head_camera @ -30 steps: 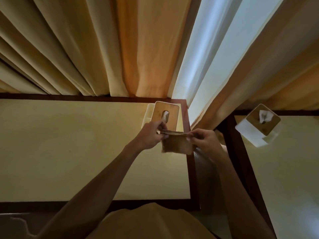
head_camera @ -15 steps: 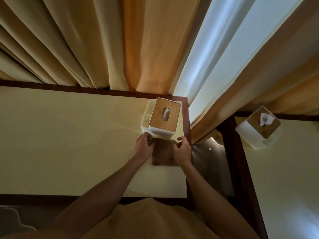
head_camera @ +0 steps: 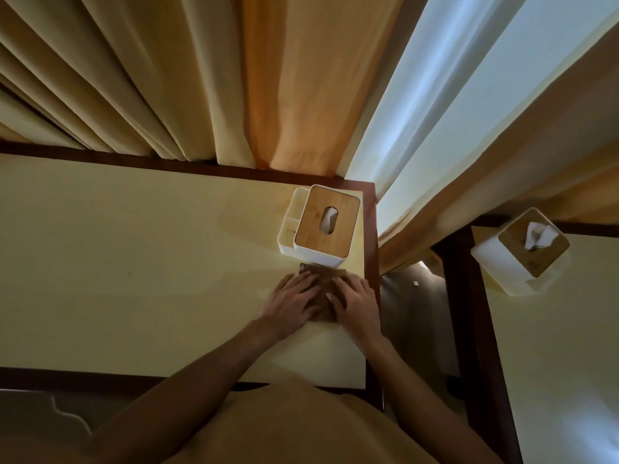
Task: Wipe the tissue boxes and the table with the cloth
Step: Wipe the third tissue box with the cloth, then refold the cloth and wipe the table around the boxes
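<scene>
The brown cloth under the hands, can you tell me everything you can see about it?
The brown cloth is dark and looks like soft fabric. It lies flat on the pale yellow table, just in front of the white tissue box, near the table's right edge. The left hand and right hand both press on it with flat fingers and cover most of it, so only its far part and middle strip show.

Tan curtains [head_camera: 167,78] hang behind, window [head_camera: 452,105] between.
</scene>
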{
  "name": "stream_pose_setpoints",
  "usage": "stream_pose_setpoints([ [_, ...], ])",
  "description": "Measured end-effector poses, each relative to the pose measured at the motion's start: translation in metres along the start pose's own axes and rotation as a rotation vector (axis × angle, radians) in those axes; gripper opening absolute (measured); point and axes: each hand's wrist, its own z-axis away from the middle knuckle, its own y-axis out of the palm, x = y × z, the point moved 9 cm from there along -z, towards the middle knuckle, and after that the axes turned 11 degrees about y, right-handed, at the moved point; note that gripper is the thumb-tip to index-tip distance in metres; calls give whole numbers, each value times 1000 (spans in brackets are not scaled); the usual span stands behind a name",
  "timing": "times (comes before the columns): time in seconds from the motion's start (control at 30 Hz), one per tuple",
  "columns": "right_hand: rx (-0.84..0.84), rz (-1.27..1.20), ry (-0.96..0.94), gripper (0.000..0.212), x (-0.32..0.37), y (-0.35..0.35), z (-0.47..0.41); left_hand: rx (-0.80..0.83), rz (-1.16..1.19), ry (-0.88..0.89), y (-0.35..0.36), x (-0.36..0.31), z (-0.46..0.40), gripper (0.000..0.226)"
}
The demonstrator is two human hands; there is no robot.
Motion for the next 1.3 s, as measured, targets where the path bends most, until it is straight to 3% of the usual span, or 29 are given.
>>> stream_pose_setpoints([
  [0.13, 17, -118, 89, 29, -1, -8, -3, -28, 124, -108, -12, 1, 0, 54],
  [0.3, 3, -385, 278, 27, -14, -38, -16, -363, 89, -301, -69, 10, 13, 57],
  [0.4, -57, -476, 300, 32, -9, -63, -37, -458, 132, -384, -91, 9, 12, 65],
  [0.5, -81, -593, 329, 45, 8, -85, -65, -397, 242, -477, -92, 2, -8, 92],
  [0.6, 63, -740, 455, 57, 19, -76, -82, -260, 369, -528, -79, -9, -31, 112],
  [0.7, 197, -831, 464, 45, 31, -56, -79, -261, 435, -492, -75, -12, -48, 116],
  [0.83, 218, -864, 439, 37, 52, -40, -61, -291, 393, -445, -87, 9, -48, 118],
  [0.97, 220, -896, 488, 29, 70, -25, -33, -157, 279, -272, -92, 36, -33, 118],
  [1.07, 116, -860, 582, 37, 57, -36, -38, -144, 202, -202, -96, 47, -19, 118],
  [1.17, 100, -791, 588, 58, 43, -50, -68, -245, 198, -316, -100, 48, -4, 128],
  [1.3, 313, -545, 460, 68, 45, -48, -104, -312, 397, -503, -81, 48, 10, 132],
])
